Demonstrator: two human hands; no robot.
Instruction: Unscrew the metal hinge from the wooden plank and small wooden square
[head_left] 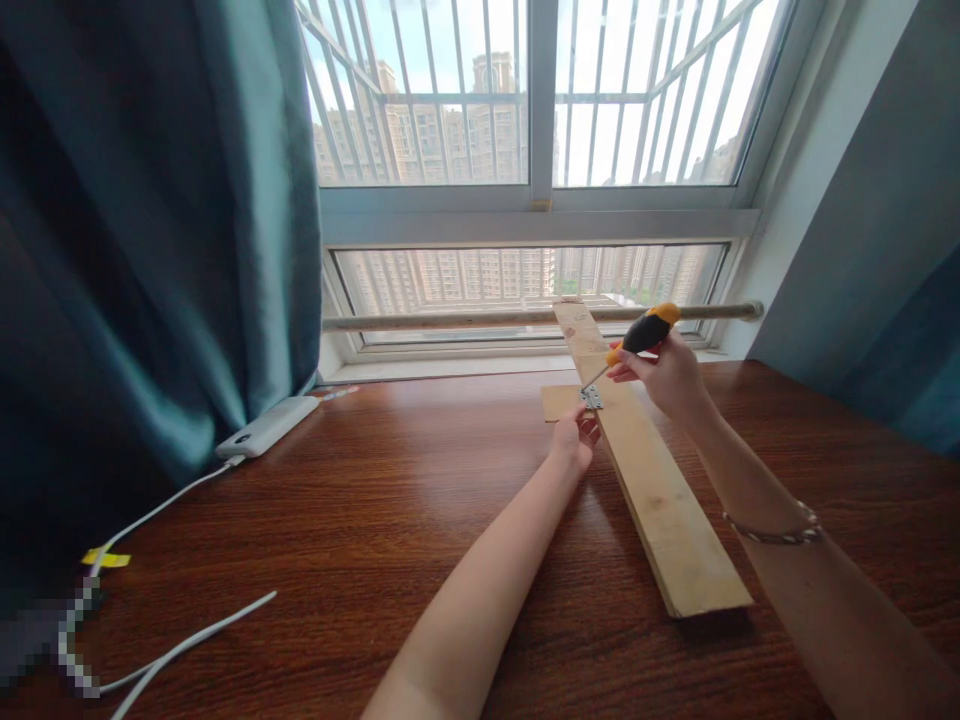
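Note:
A long pale wooden board (667, 500) lies lengthwise over the brown tabletop, its far end near the window. Against its left side sits a small wooden board (556, 402), and a metal hinge (592, 398) spans the two. My right hand (667, 375) grips a screwdriver (646, 330) with a black and yellow handle, tilted so that its tip meets the hinge. Just below the hinge, my left hand (576, 442) pinches the near edge of the small board, thumb close to the metal. The screw under the tip is too small to make out.
At the left, a white power strip (266, 428) with a white cable (176, 495) lies by the dark curtain (247, 200). Another white cable (195, 638) runs across the near left of the wooden table (360, 520). A rail (480, 319) crosses before the barred window.

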